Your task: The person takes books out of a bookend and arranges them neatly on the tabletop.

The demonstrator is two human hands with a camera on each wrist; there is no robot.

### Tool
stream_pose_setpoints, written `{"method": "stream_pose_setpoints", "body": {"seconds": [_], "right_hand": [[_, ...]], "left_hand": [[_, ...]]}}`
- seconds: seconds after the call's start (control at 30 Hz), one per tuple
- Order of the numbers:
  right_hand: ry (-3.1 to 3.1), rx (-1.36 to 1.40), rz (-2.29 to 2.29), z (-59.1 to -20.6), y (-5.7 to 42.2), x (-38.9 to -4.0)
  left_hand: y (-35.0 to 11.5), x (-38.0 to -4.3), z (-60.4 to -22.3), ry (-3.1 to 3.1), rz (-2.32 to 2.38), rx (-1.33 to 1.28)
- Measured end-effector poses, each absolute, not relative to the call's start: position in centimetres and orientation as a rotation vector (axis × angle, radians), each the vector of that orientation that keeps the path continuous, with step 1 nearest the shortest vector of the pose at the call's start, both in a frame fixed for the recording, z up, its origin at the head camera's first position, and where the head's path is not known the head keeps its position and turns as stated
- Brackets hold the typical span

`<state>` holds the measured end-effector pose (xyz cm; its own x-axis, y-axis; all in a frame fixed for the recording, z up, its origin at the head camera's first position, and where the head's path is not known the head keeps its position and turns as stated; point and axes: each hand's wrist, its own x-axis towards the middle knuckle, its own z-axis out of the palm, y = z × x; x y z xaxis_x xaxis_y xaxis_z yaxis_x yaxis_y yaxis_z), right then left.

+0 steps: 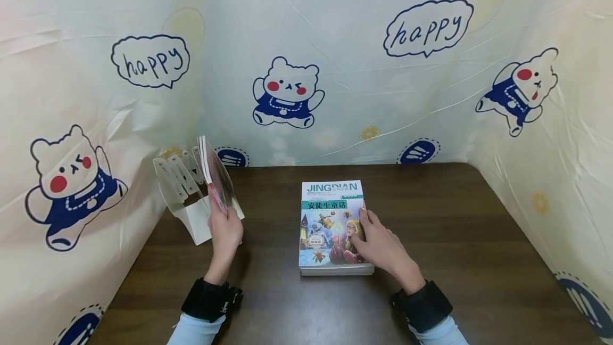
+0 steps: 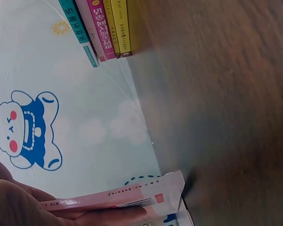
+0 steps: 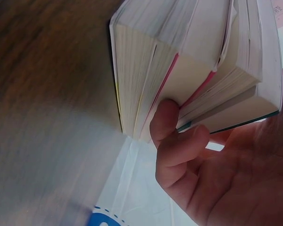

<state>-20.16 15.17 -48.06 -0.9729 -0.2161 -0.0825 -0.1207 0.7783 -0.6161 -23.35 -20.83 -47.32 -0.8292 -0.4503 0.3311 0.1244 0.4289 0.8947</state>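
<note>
On the left, my left hand [image 1: 226, 230] grips a thin pink-spined book [image 1: 209, 172] and holds it upright. The book stands next to a white slotted bookend [image 1: 197, 220], partly covering it. In the left wrist view the pink spine [image 2: 127, 195] shows by the fingers. My right hand [image 1: 385, 246] holds the right side of a stack of books, its thumb on the cover of the top fairy-tale book [image 1: 325, 228]. In the right wrist view, curled fingers [image 3: 172, 155] touch the page edges of the stack [image 3: 141, 80].
A dark wooden table [image 1: 460, 228] carries everything. A pale printed cloth [image 1: 354, 100] with bears rises behind and at both sides. The bookend stands at the table's left back edge, close to the cloth. Spines of the stack [image 2: 101, 30] show in the left wrist view.
</note>
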Motion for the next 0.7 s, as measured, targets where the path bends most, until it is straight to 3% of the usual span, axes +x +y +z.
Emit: {"method": "stream_pose_setpoints", "body": {"seconds": [0.7], "right_hand": [[2.824,-0.273,-0.962,-48.2,15.2,-20.1]], "left_hand": [[-20.8,-21.7,-46.2,-2.175,-1.415,0.330]]}}
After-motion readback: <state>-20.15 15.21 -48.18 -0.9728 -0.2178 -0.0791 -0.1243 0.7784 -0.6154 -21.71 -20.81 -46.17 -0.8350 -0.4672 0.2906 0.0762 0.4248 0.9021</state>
